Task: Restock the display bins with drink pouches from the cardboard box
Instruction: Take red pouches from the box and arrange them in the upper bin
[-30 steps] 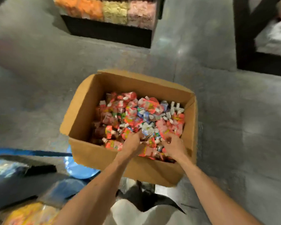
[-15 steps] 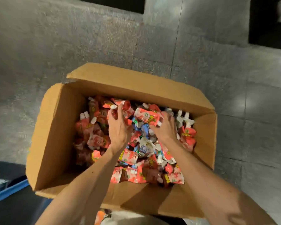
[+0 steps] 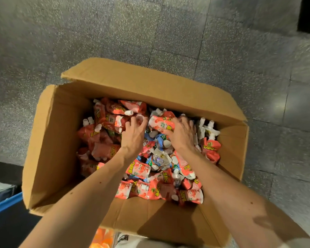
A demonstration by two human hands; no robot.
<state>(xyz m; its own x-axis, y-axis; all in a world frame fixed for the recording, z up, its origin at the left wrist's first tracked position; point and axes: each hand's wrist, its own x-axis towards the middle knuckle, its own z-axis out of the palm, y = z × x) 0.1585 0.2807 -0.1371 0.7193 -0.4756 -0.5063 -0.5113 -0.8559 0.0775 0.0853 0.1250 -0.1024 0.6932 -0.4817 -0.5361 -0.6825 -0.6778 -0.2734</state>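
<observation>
Head view, looking down into the cardboard box (image 3: 48, 140). Left of the box, low, is a blue edge (image 3: 5, 203), too blurred to identify. No display bin in view.

Inside the box are heaped drink pouches (image 3: 104, 151), mostly red, loose and overlapping.

Left hand (image 3: 132, 138), box centre: fingers curled down into the red heap. Cannot tell whether it actually holds a pouch or is only digging.

Right hand (image 3: 182, 135), just right of it: fingers wrapped over a red pouch (image 3: 161, 123) lying on top of the heap, gripping it.

Right side of the box: a cluster of white spouts (image 3: 207, 125) sticking up.

Risks:
- The pouches look slick and floppy, so a one-hand grab of several likely sheds some back into the box or onto the floor (image 3: 258, 86).
- Spouts may snag neighbours and drag extras over the box wall.
- Squeezing hard could stress a cap or seam.
- Colours are mixed, so blue ones may ride along with red and land in the wrong bin.

Writing: red pouches carry yellow lettering and a small green mark, both unreadable. A white-and-blue pouch (image 3: 159, 159) near box centre has rounded blue lettering, also illegible. No brand readable.
</observation>
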